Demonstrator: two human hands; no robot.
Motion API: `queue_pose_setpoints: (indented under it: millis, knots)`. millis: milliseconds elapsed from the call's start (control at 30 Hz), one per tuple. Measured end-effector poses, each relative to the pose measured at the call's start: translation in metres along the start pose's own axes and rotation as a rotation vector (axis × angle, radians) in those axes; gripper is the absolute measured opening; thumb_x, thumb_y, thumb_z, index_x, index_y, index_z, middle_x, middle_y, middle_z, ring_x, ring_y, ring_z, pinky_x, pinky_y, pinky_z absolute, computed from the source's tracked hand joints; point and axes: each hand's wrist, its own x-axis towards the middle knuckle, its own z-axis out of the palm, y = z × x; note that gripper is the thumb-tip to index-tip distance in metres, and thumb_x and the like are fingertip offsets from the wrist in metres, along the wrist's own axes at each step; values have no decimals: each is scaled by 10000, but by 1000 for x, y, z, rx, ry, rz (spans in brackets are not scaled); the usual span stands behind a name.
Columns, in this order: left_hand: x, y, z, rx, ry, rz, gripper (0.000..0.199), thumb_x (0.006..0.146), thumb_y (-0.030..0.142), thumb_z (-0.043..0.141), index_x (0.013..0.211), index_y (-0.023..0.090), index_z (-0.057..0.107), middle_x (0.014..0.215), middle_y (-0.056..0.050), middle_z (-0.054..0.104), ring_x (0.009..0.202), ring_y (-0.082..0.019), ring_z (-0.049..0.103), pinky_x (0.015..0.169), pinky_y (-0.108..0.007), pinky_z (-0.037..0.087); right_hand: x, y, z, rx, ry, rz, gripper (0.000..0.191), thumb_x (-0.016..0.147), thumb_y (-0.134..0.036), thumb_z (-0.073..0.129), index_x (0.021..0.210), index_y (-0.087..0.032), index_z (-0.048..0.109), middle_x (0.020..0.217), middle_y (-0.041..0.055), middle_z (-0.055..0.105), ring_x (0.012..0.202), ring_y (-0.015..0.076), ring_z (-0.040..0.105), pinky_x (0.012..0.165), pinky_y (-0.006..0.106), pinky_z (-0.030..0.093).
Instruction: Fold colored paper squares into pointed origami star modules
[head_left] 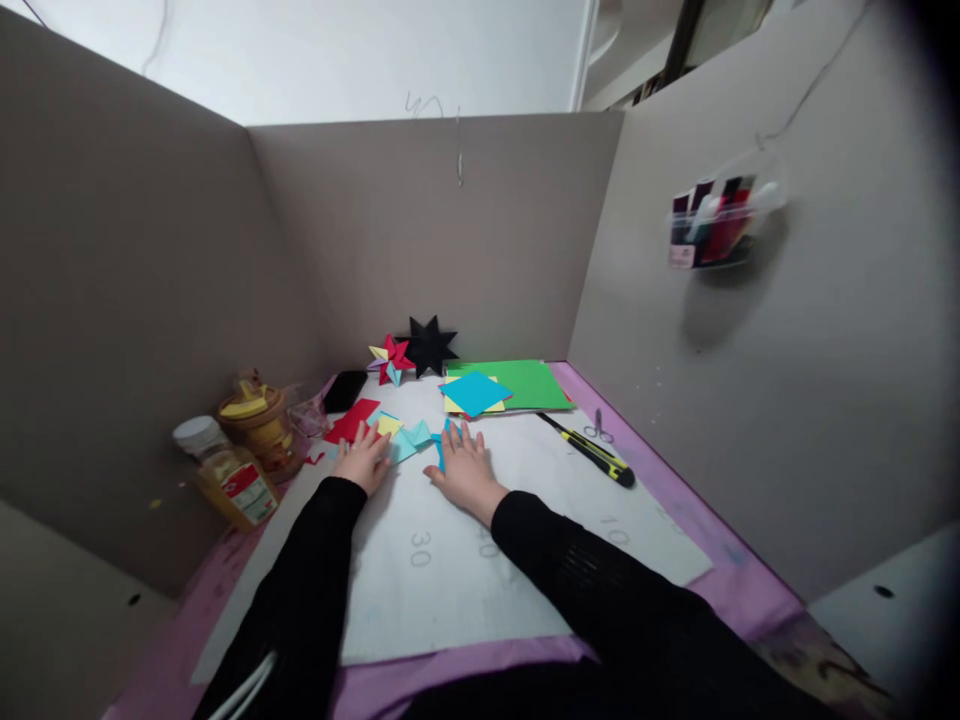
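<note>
Worktop: white sheet (420, 610) printed with numbers, "30" readable, over pink cloth (457, 680); grey panels (442, 220) on three sides.

Right hand (466, 468) palm down on blue paper (440, 452) – fingers spread flat, thumb out to the side, the paper mostly covered. Left hand (364, 460) palm down too, fingers loosely apart, tips at the near edge of the coloured papers; whether it presses any of them I cannot tell. Between the hands lies light-blue folded paper (411, 441), its right end close to the blue one. Yellow piece (389, 425) just beyond the left fingertips, red paper (354, 419) behind that hand.

Farther back, a green sheet (536, 382) with a blue square (475, 393) on top, set cornerwise over a yellow one. Black star (430, 347) near the back panel, multicoloured star (391, 360) just beside it. Dark flat object (346, 391) left of the stars.

Right side: yellow-and-black cutter (600, 459), small scissors (598, 430) near its middle. Left side: white-capped bottle (236, 485), brown pot (262, 432), clear cup (307, 410). Clear container (720, 225) hanging at the right panel – contents blurred.
</note>
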Motion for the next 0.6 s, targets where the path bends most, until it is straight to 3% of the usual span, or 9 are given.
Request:
queue_pose_setpoints:
  millis: [100, 233, 467, 600]
  knots:
    - [-7, 21, -5, 45, -152, 121, 527, 842, 326, 431, 1351, 190, 394, 1473, -107, 272, 1374, -324, 113, 1053, -606, 131, 6, -19, -1, -7, 28, -112, 726, 869, -593, 272, 1398, -95, 295, 1457, 160, 276, 1377, 319, 61, 1071, 534, -25]
    - [-14, 36, -6, 42, -303, 101, 549, 830, 401, 433, 1330, 175, 423, 1444, -117, 329, 1369, -302, 158, 1069, -565, 155, 18, -38, 3, -21, -51, -155, 660, 907, -539, 180, 1320, -85, 427, 1353, 181, 442, 1358, 321, 157, 1053, 577, -56]
    - [-13, 39, 1, 22, -274, 40, 543, 800, 427, 486, 1294, 204, 454, 1418, -140, 371, 1316, -312, 304, 1043, -584, 168, 14, -28, -4, 11, -40, -278, 609, 907, -522, 241, 1396, -163, 300, 1471, 92, 272, 1384, 282, 55, 1072, 561, 11]
    - [-12, 43, -1, 16, -229, 31, 489, 795, 463, 504, 1206, 199, 526, 1397, -142, 408, 1295, -333, 330, 1017, -591, 212, 0, -13, -7, 20, 9, -110, 718, 879, -528, 334, 1416, -66, 218, 1489, 172, 169, 1379, 304, 68, 1082, 501, 92]
